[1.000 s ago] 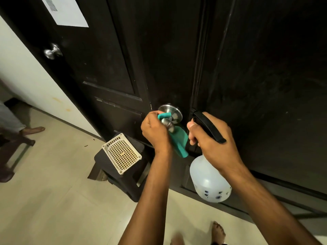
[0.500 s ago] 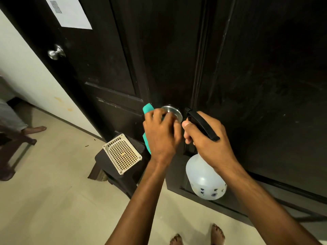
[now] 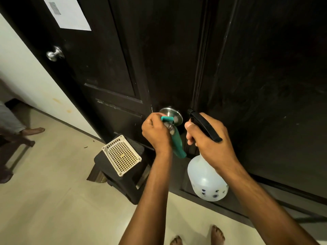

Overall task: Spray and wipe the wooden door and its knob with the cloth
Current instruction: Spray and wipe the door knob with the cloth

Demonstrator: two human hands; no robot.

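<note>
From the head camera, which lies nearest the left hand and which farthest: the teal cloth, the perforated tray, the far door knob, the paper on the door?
1. Teal cloth: gripped in the left hand.
2. Perforated tray: below, to its left.
3. Far door knob: up left.
4. Paper: top left, farthest.

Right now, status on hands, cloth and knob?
Left hand grips teal cloth around knob. Right hand holds spray bottle, not spraying visibly. Stool with basket below, clear of hands.
</note>
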